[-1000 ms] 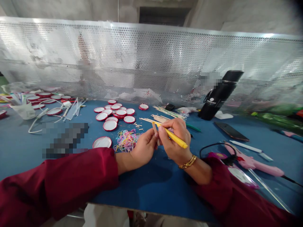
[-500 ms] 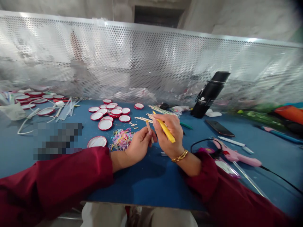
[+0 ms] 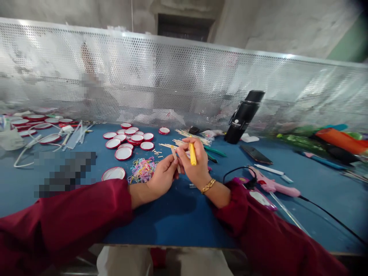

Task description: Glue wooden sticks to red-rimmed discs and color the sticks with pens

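My left hand (image 3: pixel 162 175) pinches a thin wooden stick (image 3: pixel 174 155) that stands nearly upright over the blue table (image 3: pixel 178 214). My right hand (image 3: pixel 195 163) grips a yellow cutter (image 3: pixel 192 154) held upright, its upper end close beside the stick. Both hands meet just right of a heap of coloured rubber bands (image 3: pixel 142 169). Behind them lie loose wooden sticks (image 3: pixel 184 141) and short cut pieces (image 3: pixel 157 153).
Several red-rimmed white lids (image 3: pixel 126 142) lie to the left, one lid (image 3: pixel 114 173) nearer. A black flask (image 3: pixel 243 117), a phone (image 3: pixel 256 154) and a pink glue gun (image 3: pixel 273 184) with a black cable lie to the right. A perforated metal screen (image 3: pixel 184 80) backs the table.
The yellow cutter has swung from slanting to the right to standing upright. Both hands have drifted left in the view as the camera turned right.
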### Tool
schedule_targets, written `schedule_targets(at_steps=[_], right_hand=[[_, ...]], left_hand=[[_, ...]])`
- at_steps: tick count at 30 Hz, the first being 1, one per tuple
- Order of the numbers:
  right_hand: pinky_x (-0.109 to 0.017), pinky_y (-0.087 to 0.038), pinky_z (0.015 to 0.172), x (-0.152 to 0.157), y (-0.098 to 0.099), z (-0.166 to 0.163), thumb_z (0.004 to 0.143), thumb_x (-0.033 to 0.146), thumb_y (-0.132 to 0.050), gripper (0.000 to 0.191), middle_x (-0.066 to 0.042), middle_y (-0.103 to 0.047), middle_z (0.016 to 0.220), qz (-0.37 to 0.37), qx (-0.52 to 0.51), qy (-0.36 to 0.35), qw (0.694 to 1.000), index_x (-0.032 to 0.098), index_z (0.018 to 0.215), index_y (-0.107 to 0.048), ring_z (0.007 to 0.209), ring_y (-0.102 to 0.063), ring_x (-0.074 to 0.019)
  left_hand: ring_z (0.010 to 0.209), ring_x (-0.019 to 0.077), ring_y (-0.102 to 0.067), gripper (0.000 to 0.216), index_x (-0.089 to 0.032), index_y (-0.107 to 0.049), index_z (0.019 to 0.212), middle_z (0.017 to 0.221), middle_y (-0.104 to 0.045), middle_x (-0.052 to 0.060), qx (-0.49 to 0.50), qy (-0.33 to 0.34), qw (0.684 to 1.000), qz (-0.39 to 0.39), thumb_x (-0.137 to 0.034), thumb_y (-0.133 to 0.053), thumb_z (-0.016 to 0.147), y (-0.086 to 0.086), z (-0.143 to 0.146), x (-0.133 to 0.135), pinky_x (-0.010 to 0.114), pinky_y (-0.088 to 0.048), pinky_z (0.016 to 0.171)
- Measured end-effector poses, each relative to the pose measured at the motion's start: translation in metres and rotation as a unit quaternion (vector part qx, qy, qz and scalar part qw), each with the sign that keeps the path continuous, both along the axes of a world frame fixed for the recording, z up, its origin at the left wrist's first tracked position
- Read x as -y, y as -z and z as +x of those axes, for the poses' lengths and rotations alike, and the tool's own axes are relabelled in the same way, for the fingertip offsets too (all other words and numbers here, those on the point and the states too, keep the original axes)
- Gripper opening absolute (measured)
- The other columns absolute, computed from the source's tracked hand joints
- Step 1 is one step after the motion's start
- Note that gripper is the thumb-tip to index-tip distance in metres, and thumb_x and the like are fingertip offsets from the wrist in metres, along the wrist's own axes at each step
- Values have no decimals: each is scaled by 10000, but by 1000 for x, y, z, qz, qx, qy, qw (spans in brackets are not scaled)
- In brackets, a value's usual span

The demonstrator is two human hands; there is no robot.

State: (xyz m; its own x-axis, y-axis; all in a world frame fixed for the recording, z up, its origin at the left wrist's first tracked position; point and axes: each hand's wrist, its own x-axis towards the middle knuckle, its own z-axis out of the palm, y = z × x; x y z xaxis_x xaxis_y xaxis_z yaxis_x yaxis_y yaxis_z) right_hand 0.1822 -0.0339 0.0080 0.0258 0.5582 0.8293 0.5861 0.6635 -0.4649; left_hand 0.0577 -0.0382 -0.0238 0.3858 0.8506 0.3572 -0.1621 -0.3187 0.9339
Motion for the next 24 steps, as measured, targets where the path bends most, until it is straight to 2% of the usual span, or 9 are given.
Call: schedule_targets(at_steps=[5, 12, 17, 20, 24], right_hand=[[-370, -502, 831, 3, 2, -5, 819, 202, -625, 220, 18, -621, 814, -1, -3, 1, 1000, 236, 994, -495, 793, -624, -159], [-362, -505, 811, 4, 3, -7, 818, 183, -612, 254, 31, -599, 784, -2, -29, -16, 999, 232, 1028, -477, 748, -604, -144], [-366, -510, 802, 4, -1, -6, 814, 176, -606, 278, 35, -604, 764, 10, -54, -9, 998, 232, 1043, -459, 724, -612, -145], [-373, -514, 778, 2, -5, -4, 815, 190, -601, 276, 30, -608, 769, 21, -78, 7, 997, 234, 1039, -447, 702, -612, -151], [-361, -515, 727, -2, -8, 1, 818, 209, -599, 282, 27, -600, 760, 29, -109, 19, 993, 232, 1050, -442, 673, -596, -150]], left_hand=[[474, 70, -411, 329, -178, -460, 759, 607, -466, -36, 19, 7, 1000, -10, -472, -449, 906, -2, 1, 1, 213, -320, 441], [503, 80, -427, 377, -176, -479, 746, 641, -516, -14, 7, 2, 999, 35, -488, -391, 938, 4, 0, -3, 228, -355, 482], [579, 107, -469, 359, -184, -491, 720, 663, -521, 0, -31, -67, 993, 90, -428, -376, 958, 1, -4, -6, 245, -404, 562], [690, 127, -527, 295, -186, -526, 844, 794, -570, 25, -25, -96, 988, 115, -377, -341, 972, -3, -5, -6, 261, -448, 652], [946, 166, -554, 178, -177, -530, 1012, 999, -591, 73, -43, -177, 970, 162, -268, -390, 951, -2, -6, -7, 329, -451, 879]])
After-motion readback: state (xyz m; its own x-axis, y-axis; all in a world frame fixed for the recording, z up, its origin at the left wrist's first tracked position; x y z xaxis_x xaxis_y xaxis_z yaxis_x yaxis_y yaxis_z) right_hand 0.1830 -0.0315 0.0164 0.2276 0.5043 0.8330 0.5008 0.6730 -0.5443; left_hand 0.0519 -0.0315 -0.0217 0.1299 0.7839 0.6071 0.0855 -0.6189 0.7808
